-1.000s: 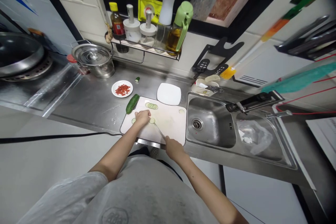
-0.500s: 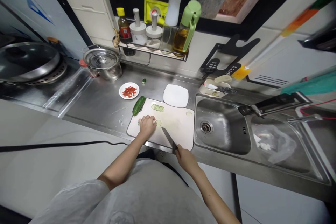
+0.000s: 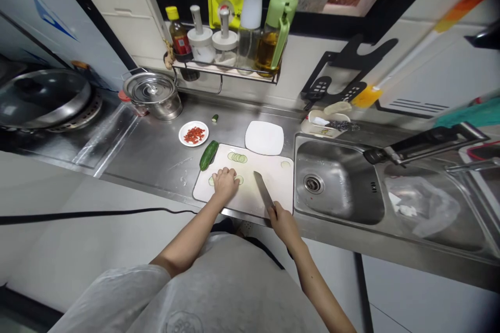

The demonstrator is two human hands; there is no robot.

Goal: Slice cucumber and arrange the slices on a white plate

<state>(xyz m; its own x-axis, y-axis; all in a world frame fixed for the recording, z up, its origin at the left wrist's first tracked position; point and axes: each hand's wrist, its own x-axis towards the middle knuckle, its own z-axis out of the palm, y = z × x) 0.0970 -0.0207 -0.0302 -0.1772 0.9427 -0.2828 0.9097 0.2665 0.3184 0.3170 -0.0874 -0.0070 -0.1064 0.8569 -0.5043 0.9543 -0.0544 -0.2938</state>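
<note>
A white cutting board [image 3: 269, 177] lies on the steel counter beside the sink. My left hand [image 3: 225, 183] rests on the board with its fingers curled over cucumber slices [image 3: 239, 180]. My right hand [image 3: 282, 221] is closed round the handle of a knife [image 3: 263, 190], whose blade points up and away over the board, apart from the slices. More slices [image 3: 237, 157] lie in a row at the board's far edge, and one slice [image 3: 285, 164] sits near its right edge. An uncut piece of cucumber [image 3: 208, 154] lies off the board's far left corner.
Behind the board are a small dish of red bits [image 3: 194, 133], a white plate [image 3: 264, 138] and a cucumber end [image 3: 214, 118]. A lidded pot [image 3: 153, 92] and a wok [image 3: 42, 98] stand left. The sink [image 3: 336, 182] is right, and a bottle rack [image 3: 226, 70] hangs on the wall.
My right hand has drawn the knife away from the slices to the right and raised the blade. My left hand stays curled over the slices. The view has shifted.
</note>
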